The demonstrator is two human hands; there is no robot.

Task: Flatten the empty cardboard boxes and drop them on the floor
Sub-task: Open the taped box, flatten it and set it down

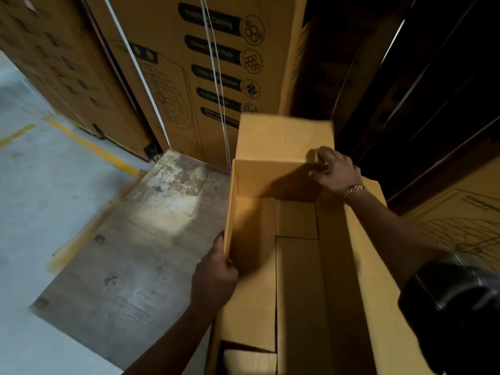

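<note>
Open cardboard box (270,239) — tan, upright, flaps raised, unflattened

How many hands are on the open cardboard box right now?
2. The left hand grips the open box's left wall from outside. The right hand is at the far right corner, its fingers on the far wall's top edge beneath the raised flap.

Tan-yellow open cardboard box (270,253); left of box, mottled grey-brown flattened board (140,247) over pale grey floor (40,185) striped yellow; behind box, brown cartons (189,63) with black labels, white straps.
</note>
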